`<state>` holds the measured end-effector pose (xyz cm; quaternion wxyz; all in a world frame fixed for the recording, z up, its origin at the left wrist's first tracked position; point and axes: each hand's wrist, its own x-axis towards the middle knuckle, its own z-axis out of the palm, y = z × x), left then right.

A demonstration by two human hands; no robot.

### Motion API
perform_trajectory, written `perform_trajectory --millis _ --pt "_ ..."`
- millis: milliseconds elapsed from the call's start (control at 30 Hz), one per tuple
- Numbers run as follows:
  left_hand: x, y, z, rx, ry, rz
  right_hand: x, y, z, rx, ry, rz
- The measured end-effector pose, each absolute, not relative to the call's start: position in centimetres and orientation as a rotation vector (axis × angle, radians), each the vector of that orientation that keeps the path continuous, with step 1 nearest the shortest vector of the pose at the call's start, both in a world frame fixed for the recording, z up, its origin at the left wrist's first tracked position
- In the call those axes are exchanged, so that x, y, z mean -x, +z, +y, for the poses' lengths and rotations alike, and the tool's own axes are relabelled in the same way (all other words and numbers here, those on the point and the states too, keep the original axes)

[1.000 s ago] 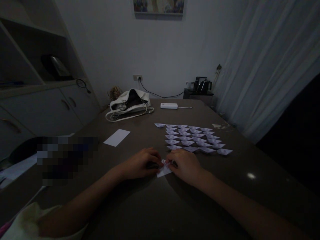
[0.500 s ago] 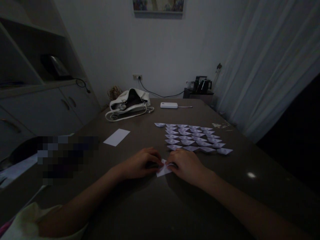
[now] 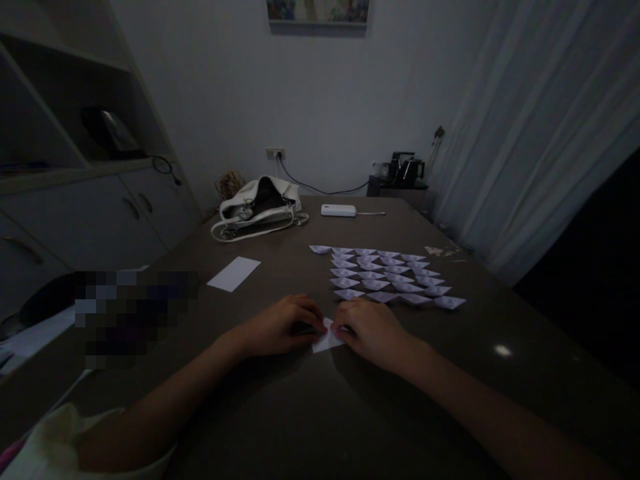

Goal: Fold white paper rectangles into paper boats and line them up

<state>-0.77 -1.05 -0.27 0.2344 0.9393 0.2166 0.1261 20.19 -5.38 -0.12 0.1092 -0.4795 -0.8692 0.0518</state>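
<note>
A small folded piece of white paper point(image 3: 326, 343) lies on the dark table between my two hands. My left hand point(image 3: 286, 327) pinches its left side with thumb and fingers. From the right, my right hand point(image 3: 370, 331) grips the other side, its fingertips close to those of the left. The fingers cover much of the paper, so its exact folds are partly hidden. Just beyond my right hand, several folded white paper boats point(image 3: 371, 275) stand in rows. A flat white sheet of paper point(image 3: 234, 274) rests beyond my left hand.
On the table's far part are a white handbag point(image 3: 260, 208) and a white power bank point(image 3: 339, 211) with a short cable. Paper scraps point(image 3: 443, 251) lie near the right edge. At the left, a blurred-out patch point(image 3: 135, 313) hides some things beside white papers point(image 3: 40, 337).
Both hands stay in nearly the same place on the folded paper. The fingertips have shifted only very slightly; nothing else has moved.
</note>
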Motion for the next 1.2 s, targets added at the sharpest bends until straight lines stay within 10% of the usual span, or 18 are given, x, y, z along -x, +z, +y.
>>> perform_trajectory --millis 1200 --pt "0.79 -0.33 -0.92 -2.604 0.334 0.596 -19.89 -0.24 -5.51 1.345 0.241 -2.583"
